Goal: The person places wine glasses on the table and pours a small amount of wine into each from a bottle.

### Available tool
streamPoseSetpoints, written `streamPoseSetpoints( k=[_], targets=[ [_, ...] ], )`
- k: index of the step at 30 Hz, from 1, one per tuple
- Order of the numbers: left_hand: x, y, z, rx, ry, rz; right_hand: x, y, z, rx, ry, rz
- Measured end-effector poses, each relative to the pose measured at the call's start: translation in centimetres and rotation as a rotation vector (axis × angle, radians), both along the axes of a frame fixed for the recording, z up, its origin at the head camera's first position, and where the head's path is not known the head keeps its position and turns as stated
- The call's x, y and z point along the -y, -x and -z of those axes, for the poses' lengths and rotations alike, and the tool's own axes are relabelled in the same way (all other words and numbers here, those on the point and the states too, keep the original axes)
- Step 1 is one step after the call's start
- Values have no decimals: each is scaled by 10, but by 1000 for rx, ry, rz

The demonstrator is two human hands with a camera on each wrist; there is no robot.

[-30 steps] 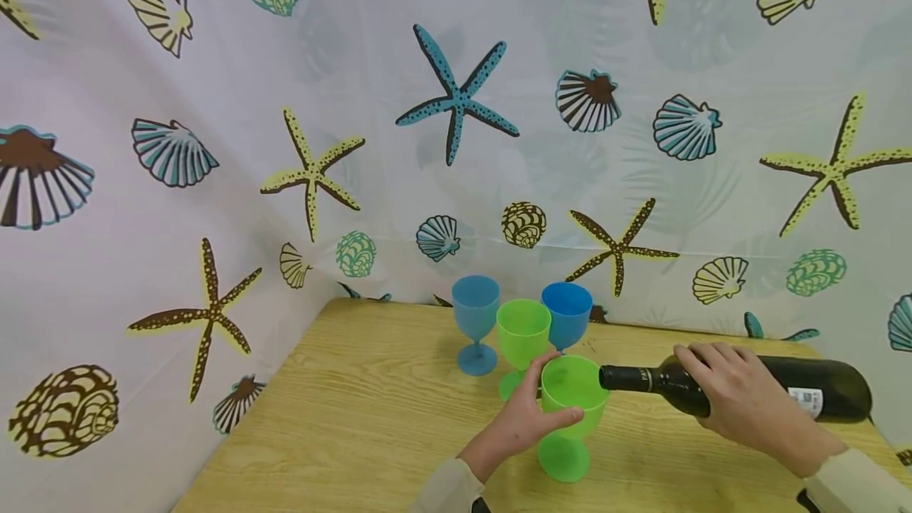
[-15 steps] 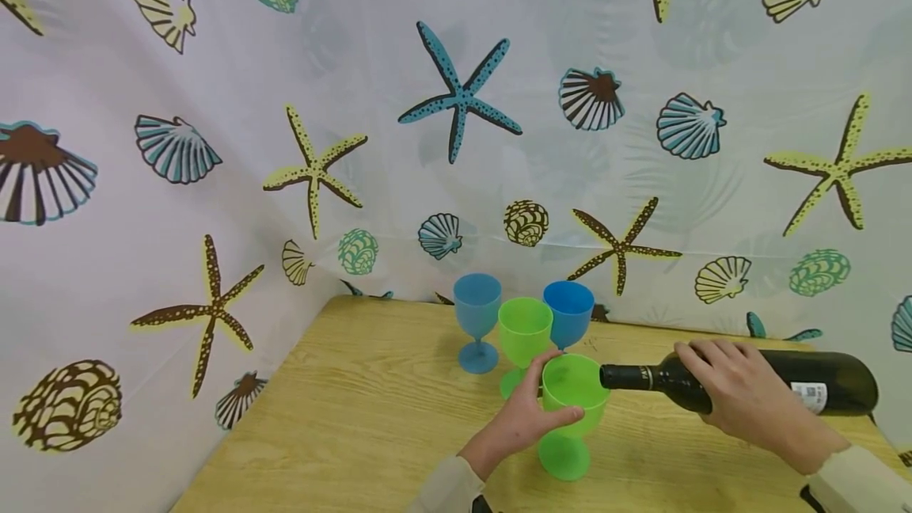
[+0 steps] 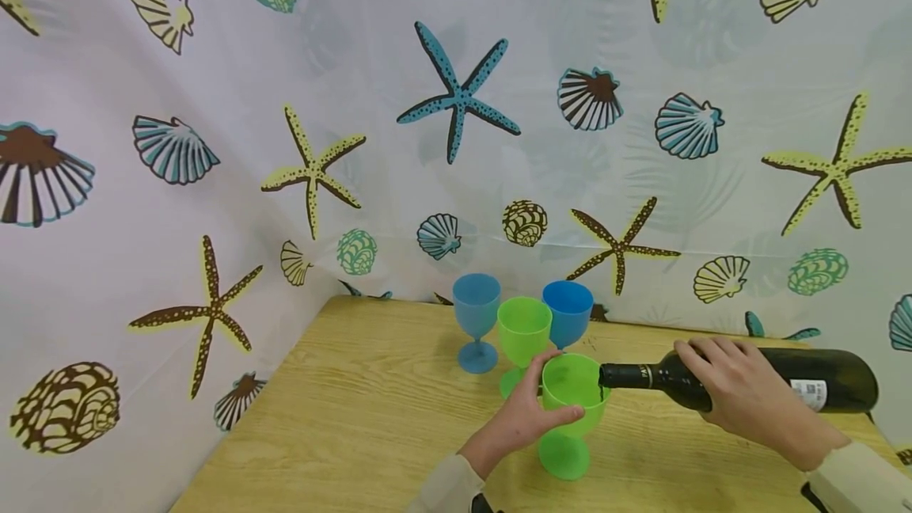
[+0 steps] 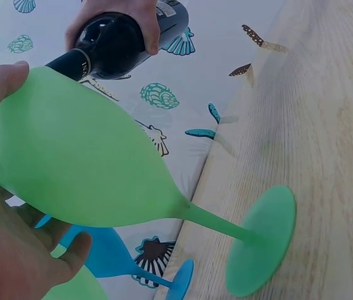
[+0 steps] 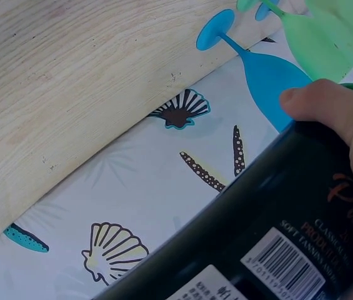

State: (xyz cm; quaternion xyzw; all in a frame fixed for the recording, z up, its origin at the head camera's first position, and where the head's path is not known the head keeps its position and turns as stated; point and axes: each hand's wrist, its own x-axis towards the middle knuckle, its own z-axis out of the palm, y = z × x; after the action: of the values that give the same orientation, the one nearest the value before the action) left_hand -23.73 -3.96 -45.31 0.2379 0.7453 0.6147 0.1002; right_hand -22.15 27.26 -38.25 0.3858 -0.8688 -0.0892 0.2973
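Observation:
Near the front of the table stands a green goblet (image 3: 574, 410), upright on its foot. My left hand (image 3: 520, 418) grips its bowl from the left, thumb on the near side and fingers round the far side. A dark wine bottle (image 3: 830, 378) lies nearly level in the air, its mouth over the goblet's right rim. Just below that mouth a thin dark streak shows inside the goblet. My right hand (image 3: 744, 402) holds the bottle by its shoulder from above. In the right wrist view, the bottle's printed back label (image 5: 282, 265) shows a barcode.
Behind the held goblet stand a second green goblet (image 3: 523, 331), a light blue goblet (image 3: 476, 307) and a darker blue goblet (image 3: 568, 311). They share the wooden table (image 3: 342, 418). A shell-and-starfish curtain (image 3: 456, 196) hangs at the table's back and left.
The bottle's base end has risen slightly, and a dark streak has appeared below its mouth. The left hand and the green goblet keep their places.

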Motion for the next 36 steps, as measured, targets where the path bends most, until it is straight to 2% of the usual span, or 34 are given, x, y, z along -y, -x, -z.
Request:
streamPoseSetpoints(
  k=[24, 36],
  targets=[
    [0, 0, -5, 16, 42, -13, 0, 0, -1, -1, -5, -10],
    [3, -1, -9, -11, 60, -22, 0, 0, -2, 0, -3, -6]
  ],
)
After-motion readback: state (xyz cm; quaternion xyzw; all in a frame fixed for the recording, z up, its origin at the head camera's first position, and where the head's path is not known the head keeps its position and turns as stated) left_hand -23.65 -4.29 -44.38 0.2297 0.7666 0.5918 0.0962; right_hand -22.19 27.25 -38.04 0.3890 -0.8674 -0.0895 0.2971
